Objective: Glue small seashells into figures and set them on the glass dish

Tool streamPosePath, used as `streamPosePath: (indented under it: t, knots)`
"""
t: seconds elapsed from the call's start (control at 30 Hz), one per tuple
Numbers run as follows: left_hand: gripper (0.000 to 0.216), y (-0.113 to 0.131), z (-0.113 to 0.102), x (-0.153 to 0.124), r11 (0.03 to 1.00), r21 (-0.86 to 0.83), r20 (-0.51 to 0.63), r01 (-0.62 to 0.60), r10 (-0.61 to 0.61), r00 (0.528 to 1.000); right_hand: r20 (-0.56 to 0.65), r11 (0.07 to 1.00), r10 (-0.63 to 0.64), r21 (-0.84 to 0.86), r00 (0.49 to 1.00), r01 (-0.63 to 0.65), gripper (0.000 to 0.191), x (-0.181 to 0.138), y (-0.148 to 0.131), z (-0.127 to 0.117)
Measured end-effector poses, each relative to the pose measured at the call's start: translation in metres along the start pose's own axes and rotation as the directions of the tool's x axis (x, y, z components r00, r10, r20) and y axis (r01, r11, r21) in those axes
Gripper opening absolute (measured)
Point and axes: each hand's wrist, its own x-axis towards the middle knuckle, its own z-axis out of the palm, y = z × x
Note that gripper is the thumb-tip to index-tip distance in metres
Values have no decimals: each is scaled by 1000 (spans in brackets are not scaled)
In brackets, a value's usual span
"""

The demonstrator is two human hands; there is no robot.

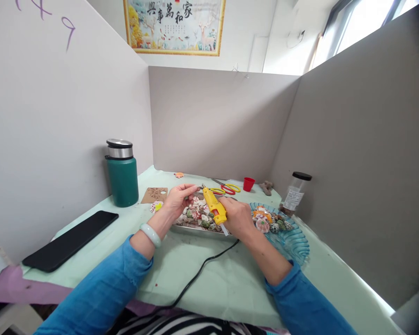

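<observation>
My right hand is closed around a yellow hot glue gun, its nozzle pointing away from me and a pale glue stick poking out of its back. My left hand is in a pinch close to the nozzle; whatever sits between thumb and fingers is too small to name. Under both hands lies a metal tray filled with shells and small stones. To the right of my right hand, a blue scalloped glass plate bears more shells, among them a pink scallop shell.
A green bottle and a black phone-like slab stand and lie at left. Behind the tray are scissors, a red cup and a brown card. A black-lidded jar leans at right. A black cord crosses the front.
</observation>
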Motion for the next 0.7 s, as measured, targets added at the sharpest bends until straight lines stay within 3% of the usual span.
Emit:
streamPosePath:
  t: [0.37, 0.7]
  knots:
    - [26, 1, 1, -1, 999, -37, 10, 15, -14, 1000, -9, 1000, 2, -3, 1000, -2, 14, -1, 1, 3]
    - [25, 2, 3, -1, 998, -48, 20, 29, -28, 999, 1, 997, -71, 4, 997, 71, 15, -1, 3, 5]
